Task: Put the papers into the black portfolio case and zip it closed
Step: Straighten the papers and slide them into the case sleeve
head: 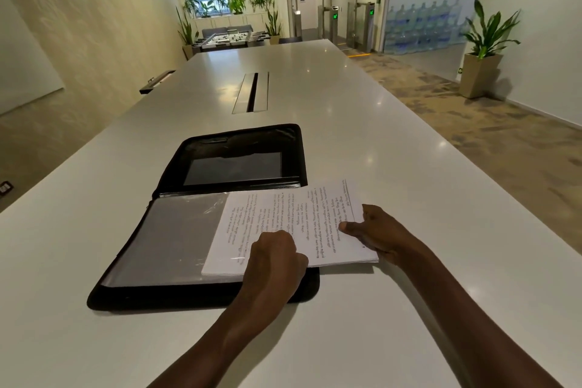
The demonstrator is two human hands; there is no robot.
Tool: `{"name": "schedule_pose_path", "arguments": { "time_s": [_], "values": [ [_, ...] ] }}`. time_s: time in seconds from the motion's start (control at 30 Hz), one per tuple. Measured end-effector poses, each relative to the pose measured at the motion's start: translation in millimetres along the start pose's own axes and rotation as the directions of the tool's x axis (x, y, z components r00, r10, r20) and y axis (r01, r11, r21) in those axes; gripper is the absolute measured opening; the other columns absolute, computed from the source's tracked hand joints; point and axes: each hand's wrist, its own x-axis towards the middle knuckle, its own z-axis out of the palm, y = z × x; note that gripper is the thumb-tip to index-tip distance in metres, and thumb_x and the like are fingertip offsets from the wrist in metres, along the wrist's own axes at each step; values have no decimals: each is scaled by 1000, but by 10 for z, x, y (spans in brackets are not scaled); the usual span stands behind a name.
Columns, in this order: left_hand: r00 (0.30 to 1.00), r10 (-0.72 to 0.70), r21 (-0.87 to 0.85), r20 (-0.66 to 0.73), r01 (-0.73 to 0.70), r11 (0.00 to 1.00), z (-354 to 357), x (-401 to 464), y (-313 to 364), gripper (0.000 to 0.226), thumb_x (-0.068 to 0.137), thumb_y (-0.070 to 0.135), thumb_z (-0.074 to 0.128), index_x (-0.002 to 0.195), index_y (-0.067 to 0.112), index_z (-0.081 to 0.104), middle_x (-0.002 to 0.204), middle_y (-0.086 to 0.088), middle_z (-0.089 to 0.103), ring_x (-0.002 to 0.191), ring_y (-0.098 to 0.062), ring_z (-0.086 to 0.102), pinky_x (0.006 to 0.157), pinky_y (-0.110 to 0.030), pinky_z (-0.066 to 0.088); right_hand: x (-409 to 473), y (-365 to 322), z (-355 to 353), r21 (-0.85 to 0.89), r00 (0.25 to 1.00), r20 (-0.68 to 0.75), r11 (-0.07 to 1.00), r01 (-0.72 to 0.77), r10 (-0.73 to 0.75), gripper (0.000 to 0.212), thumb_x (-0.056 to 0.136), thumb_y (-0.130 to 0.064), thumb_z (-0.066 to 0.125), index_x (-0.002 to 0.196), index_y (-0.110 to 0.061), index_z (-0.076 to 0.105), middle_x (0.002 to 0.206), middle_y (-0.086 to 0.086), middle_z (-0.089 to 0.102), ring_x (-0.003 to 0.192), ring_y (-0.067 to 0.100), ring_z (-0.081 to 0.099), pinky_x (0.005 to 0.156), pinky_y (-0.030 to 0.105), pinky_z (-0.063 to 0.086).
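**Papers half onto the open portfolio case**

The papers [293,224], a stack of white printed sheets, lie across the right part of the near half of the black portfolio case [201,230], with their right end sticking out past the case over the bare table [409,167]. The stack is turned sideways to the person, so the lines of print run away from the near edge. Its left part covers the case's clear plastic sleeve [170,236], which shows grey and shiny to the left of the sheets.

The right hand [374,230] grasps the right end of the stack: the thumb lies flat on top of the top sheet and the fingers go underneath, out of sight. The left hand [274,258] rests on the near edge of the stack, fingers curled down onto the paper; whether it pinches the sheets or only presses on them cannot be told.

The case lies wide open and flat near the table's near edge, somewhat left of the middle. Its far half shows a dark inner pocket with a glossy window [234,168]. The zipper border runs round both halves, unzipped.

Farther along the table's middle, a long metal cable hatch [252,91] is set into the top. Beyond the far end stands a foosball table [230,38] with potted plants [234,3] beneath a window. To the right of the table, a tall planter [480,72] stands against the wall, with stacked water bottles [422,28] behind glass.
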Motion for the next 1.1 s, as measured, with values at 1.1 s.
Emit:
{"name": "schedule_pose_path", "arguments": {
  "time_s": [1.1],
  "values": [
    [996,68,-150,-52,-75,986,-173,36,-58,24,92,33,56,89,14,71,83,1,67,71,-10,58,77,-18,49,94,-186,945,49,980,-194,997,55,-45,20,76,-2,74,78,-22,77,80,-7,74,65,7,72,51,12,51]
  ]
}}
